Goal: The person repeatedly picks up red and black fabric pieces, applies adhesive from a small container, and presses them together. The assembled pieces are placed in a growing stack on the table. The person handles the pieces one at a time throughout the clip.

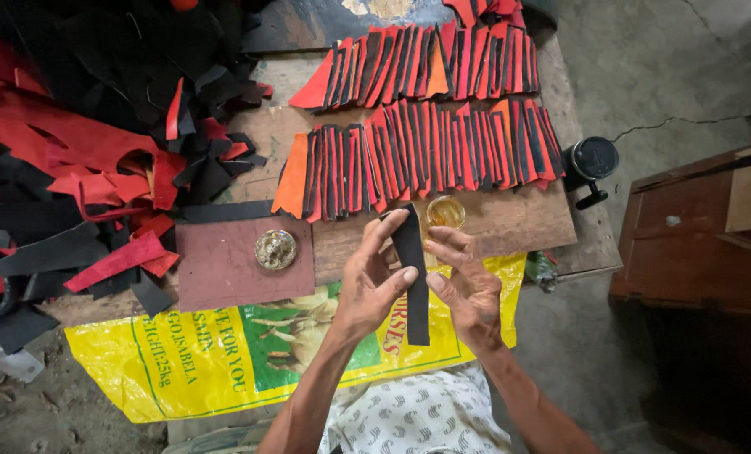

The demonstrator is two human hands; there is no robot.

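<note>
At far left our scrap pile [81, 160] runs off the frame's edge. Our left hand [374, 282] and right hand [468, 286] both pinch a black strip [412, 277] above the yellow sack [224, 353], fingers closed on it. The strip hides part of a glue jar [445, 212]. Bare board [510, 223] lies beyond.

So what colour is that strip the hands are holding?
Black, a plain strip held upright between both hands; the head view shows it clearly.

The wooden desk [518, 220] is covered with two rows of red and black strips [426, 155], heaped scraps [98, 151], a maroon pad [224, 269] and a yellow sack [216, 357].
</note>
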